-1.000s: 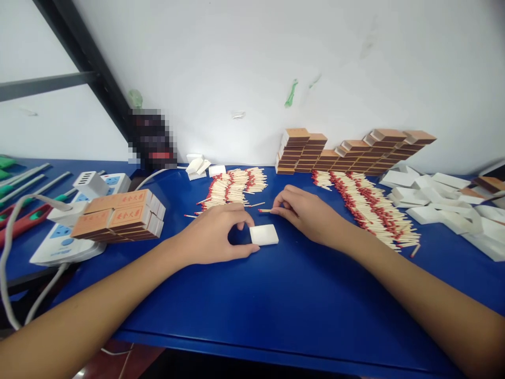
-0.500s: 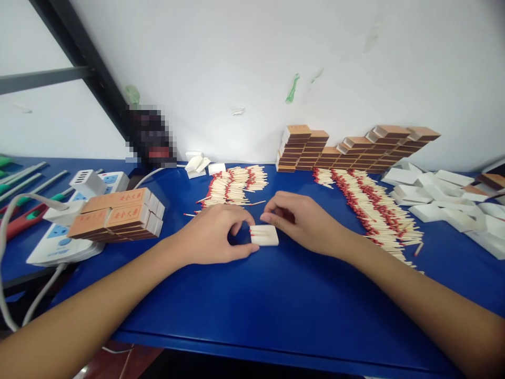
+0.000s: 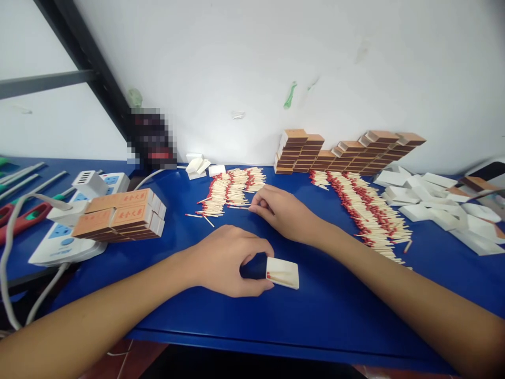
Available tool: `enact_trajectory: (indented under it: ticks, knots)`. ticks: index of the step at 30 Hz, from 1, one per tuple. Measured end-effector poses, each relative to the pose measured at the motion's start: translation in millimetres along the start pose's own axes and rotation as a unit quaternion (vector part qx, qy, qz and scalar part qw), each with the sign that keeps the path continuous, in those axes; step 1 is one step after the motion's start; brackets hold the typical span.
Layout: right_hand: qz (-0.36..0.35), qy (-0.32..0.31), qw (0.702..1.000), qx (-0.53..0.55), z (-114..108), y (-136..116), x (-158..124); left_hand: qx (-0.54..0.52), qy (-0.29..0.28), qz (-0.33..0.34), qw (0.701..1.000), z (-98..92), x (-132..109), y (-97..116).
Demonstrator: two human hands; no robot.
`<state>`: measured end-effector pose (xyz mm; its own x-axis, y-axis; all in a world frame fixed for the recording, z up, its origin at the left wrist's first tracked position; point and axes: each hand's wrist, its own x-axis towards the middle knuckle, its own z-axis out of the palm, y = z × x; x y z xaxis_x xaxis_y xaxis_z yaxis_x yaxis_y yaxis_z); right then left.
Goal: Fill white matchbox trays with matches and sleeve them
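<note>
My left hand (image 3: 236,260) grips the left end of a small white matchbox tray (image 3: 290,271) between thumb and fingers, low over the blue table. A few matches (image 3: 279,276) lie in the tray with their red heads to the left. Further back, the thumb and fingertips of my right hand (image 3: 280,210) pinch the tail of a match (image 3: 239,207), whose red head points left. That match is at the front edge of a pile of loose matches (image 3: 231,187). A larger spread of matches (image 3: 366,210) lies right of my right hand.
Stacked brown matchboxes (image 3: 335,155) stand against the wall. White trays (image 3: 437,197) are heaped at the right, and a few more trays (image 3: 198,166) sit at the back. Bundled matchboxes (image 3: 118,213) rest on a power strip (image 3: 59,247) at the left, near red-handled screwdrivers (image 3: 27,223).
My left hand has brought the tray nearer to me and slightly right. My right hand has gone from beside the tray back to the left match pile and taken a match's end.
</note>
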<state>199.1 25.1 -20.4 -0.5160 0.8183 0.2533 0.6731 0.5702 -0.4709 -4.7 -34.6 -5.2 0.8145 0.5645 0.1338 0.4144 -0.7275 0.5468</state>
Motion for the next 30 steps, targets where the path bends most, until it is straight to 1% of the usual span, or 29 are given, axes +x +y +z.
enact_trajectory:
  ticks: [4, 6, 9, 11, 13, 18, 24, 30]
  knots:
    - [-0.010, -0.007, 1.000, -0.018, 13, -13, 14, 0.007, 0.004, 0.004, 1.000, 0.3, 0, -2]
    - [-0.004, -0.010, 1.000, -0.027, 20, -14, 19, 0.009, 0.007, 0.000, 1.000, 0.1, -1, -3]
    - [-0.010, 0.011, 1.000, -0.020, 25, -10, 22, 0.016, 0.011, 0.001, 1.000, -0.7, -1, -4]
    - [-0.022, 0.022, 0.999, -0.009, 25, -8, 22, 0.023, 0.013, 0.005, 1.000, -1.2, -1, -5]
    - [-0.029, 0.020, 0.999, -0.004, 25, -7, 22, 0.025, 0.013, 0.007, 1.000, -1.5, -1, -6]
    - [-0.017, 0.014, 1.000, 0.003, 23, -10, 22, 0.026, 0.015, 0.004, 1.000, -3.1, -1, -8]
    - [-0.023, 0.017, 1.000, 0.009, 22, -10, 21, 0.035, 0.017, 0.004, 0.999, -4.4, 0, -8]
    - [-0.032, 0.015, 0.999, 0.011, 27, -7, 22, 0.040, 0.016, 0.005, 0.999, -3.8, 0, -8]
